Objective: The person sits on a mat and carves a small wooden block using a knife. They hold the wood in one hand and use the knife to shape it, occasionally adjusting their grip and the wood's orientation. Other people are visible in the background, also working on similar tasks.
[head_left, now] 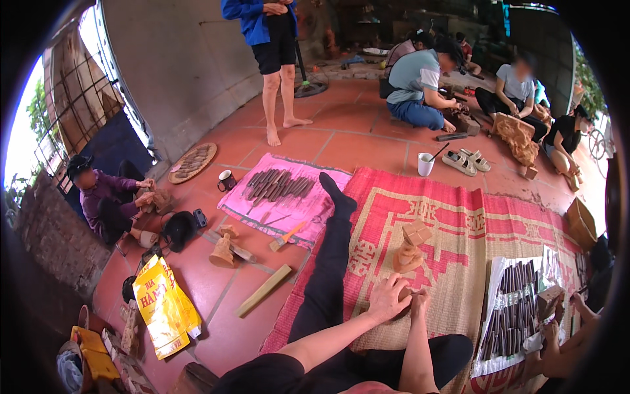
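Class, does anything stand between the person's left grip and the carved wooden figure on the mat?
Nothing visible does. The carved figure sits just beyond the left grip, which holds a brown piece; only the woven mat shows between grip and figure.

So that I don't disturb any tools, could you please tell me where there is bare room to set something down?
Bare mat lies between the right hand and the white sheet. Red floor tiles are bare between the yellow bag and wooden strip. Dark tools crowd the middle of the pink cloth and most of that sheet.
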Available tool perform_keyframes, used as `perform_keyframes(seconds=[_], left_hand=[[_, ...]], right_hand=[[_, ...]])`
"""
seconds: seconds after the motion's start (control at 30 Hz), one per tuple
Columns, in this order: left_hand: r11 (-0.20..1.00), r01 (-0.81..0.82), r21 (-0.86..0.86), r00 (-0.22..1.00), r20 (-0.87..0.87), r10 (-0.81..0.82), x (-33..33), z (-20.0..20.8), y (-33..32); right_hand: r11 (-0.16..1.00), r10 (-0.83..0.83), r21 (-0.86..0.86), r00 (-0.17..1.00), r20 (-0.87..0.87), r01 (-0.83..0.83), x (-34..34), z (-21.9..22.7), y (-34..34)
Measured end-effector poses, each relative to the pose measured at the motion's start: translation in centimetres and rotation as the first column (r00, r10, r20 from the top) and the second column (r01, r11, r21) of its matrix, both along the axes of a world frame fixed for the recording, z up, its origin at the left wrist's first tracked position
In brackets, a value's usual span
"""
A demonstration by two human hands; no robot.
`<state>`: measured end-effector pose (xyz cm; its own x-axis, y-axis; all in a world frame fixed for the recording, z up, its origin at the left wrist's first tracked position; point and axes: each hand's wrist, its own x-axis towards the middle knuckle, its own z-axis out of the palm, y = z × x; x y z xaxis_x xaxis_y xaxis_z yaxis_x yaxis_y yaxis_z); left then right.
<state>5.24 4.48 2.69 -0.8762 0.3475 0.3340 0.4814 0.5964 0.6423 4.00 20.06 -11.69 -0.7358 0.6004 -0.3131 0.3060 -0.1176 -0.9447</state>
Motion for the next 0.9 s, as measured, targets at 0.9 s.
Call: perform_keyframes(seconds=[0.9], left_hand=[[0.689,0.57,0.449,0.815,-0.2,-0.544,2.0,18.9,-4.1]], right_hand=[[0.967,-0.028,-0.251,0.962,-0.271,-0.042,2.6,-5.6,1.9]])
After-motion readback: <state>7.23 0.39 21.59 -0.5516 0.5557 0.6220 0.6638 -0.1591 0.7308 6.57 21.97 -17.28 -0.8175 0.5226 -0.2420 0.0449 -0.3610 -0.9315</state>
